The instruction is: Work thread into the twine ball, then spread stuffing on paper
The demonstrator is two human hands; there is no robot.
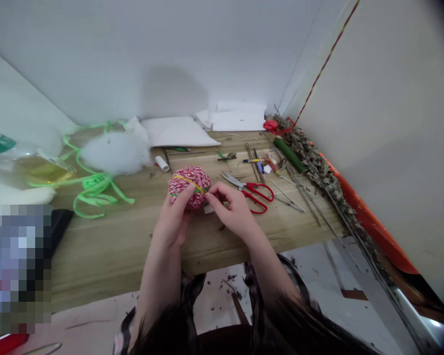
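Observation:
A ball of red and white yarn [190, 173] with a yellow strand and some green around it is raised above the wooden table. My left hand [175, 214] is wrapped round its near left side, thumb lying on top. At the ball's right side, my right hand [229, 204] pinches at the end of the yellow strand; the strand's tip is hidden by the fingertips. Just right of that hand lie scissors [248, 190] with red handles, their blades pointing up and left. A small white tube [162, 163] rests behind the ball to the left.
White fluffy stuffing [114, 153] and bright green ribbon [96, 185] lie at left, beside a bottle of yellow liquid [46, 170]. White paper [181, 131] lies against the back wall. Dry stems and leaves [318, 167] line the right edge, near a green roll [289, 154].

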